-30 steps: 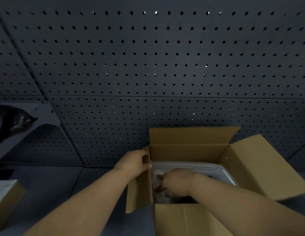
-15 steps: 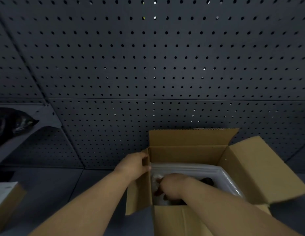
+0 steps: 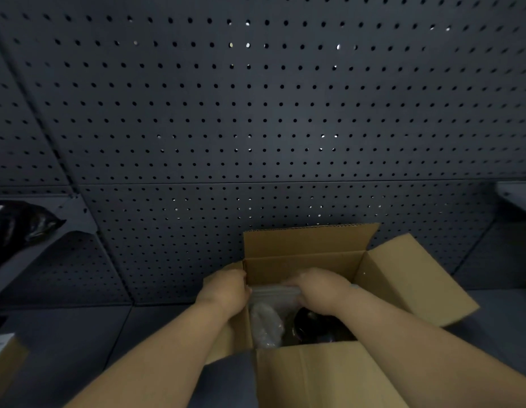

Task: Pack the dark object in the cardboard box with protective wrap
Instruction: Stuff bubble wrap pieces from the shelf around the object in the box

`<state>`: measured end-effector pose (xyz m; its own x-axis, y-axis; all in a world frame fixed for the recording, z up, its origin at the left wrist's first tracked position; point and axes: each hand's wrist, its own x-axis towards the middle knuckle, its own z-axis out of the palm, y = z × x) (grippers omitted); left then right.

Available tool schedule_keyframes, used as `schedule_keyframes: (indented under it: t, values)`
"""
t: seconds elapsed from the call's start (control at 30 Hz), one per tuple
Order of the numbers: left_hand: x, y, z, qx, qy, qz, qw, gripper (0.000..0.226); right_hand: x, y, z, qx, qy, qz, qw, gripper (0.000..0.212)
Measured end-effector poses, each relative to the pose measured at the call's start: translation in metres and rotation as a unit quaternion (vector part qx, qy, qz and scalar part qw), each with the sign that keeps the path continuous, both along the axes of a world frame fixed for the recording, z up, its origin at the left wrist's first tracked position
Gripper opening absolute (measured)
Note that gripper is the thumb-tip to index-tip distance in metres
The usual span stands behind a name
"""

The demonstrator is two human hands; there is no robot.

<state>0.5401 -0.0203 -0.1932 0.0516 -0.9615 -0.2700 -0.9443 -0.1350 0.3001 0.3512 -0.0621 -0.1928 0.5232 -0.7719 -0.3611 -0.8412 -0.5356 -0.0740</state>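
An open cardboard box (image 3: 303,263) stands on the grey bench with its flaps spread out. Inside lie clear protective wrap (image 3: 266,323) on the left and a dark glossy object (image 3: 310,323) on the right, partly hidden under my right forearm. My left hand (image 3: 225,291) grips the box's left wall at its top corner. My right hand (image 3: 317,285) reaches into the box near the back wall, its fingers closed on the upper edge of the wrap.
A perforated dark panel (image 3: 256,113) rises right behind the box. At left a shelf (image 3: 70,213) carries a black plastic bag (image 3: 17,225). A second cardboard box (image 3: 4,360) sits at the lower left edge. Another shelf (image 3: 517,195) juts in at right.
My right hand has moved from the box's lower left up toward the back wall, pulling the wrap's edge. The dark object now shows. The left hand stays on the wall.
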Motion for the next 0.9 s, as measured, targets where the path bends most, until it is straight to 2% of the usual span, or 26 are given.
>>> schedule_keyframes:
  t: [0.23, 0.43, 0.57, 0.9]
  values:
    - [-0.003, 0.007, 0.001, -0.028, -0.044, -0.027, 0.998, 0.035, -0.034, 0.011, 0.008, -0.057, -0.056, -0.105, 0.991, 0.056]
    - [-0.023, 0.016, 0.022, -0.139, -0.124, -0.061, 0.981, 0.040, -0.052, 0.024, 0.023, -0.109, -0.063, -0.165, 0.978, 0.050]
    - [-0.047, 0.020, 0.043, -0.226, -0.158, -0.095, 0.956, 0.037, -0.065, 0.033, 0.040, -0.146, -0.060, -0.183, 0.970, 0.045]
    - [-0.136, 0.024, 0.088, -0.319, -0.147, -0.118, 0.929, 0.038, -0.126, 0.049, 0.089, -0.231, -0.071, -0.195, 0.951, 0.039]
